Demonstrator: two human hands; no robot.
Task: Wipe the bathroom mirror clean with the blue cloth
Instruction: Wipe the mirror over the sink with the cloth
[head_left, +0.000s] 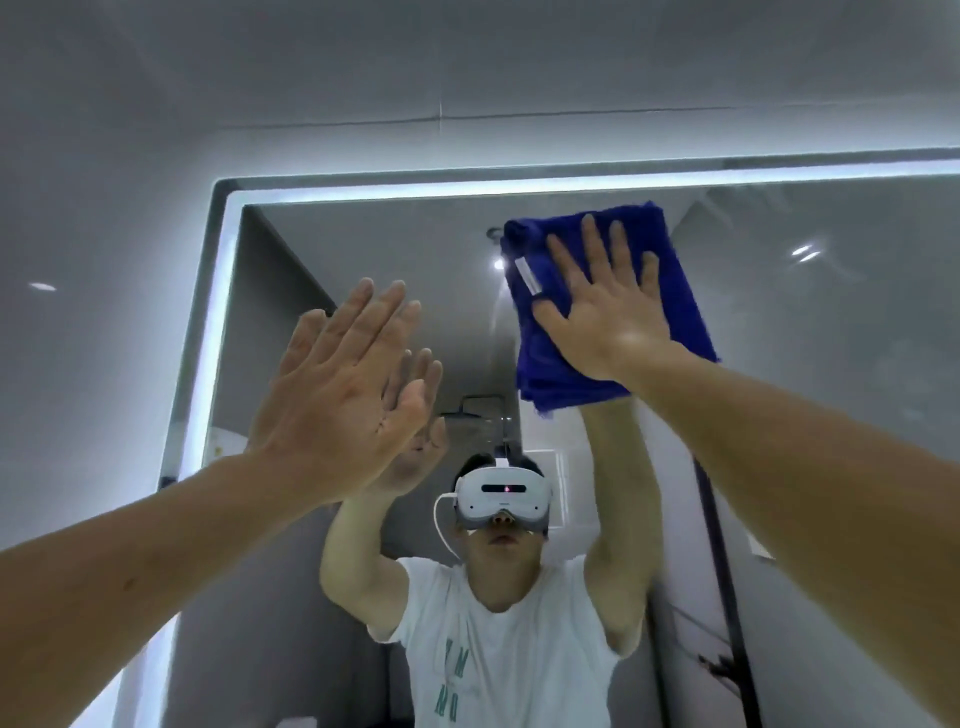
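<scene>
The bathroom mirror (810, 332) fills most of the view, with a lit white strip along its top and left edges. A folded blue cloth (680, 291) with a white tag lies flat against the glass near the mirror's top edge. My right hand (602, 306) presses on the cloth with straight, spread fingers. My left hand (348, 384) is raised with straight fingers close to the glass near the mirror's left side, holding nothing; whether it touches the glass I cannot tell. The mirror reflects a person in a white headset and a white T-shirt.
Grey tiled wall (93, 218) surrounds the mirror above and to the left. The mirror's rounded upper left corner (228, 192) is near my left hand. The reflection shows a shower head and a dark vertical pole behind the person.
</scene>
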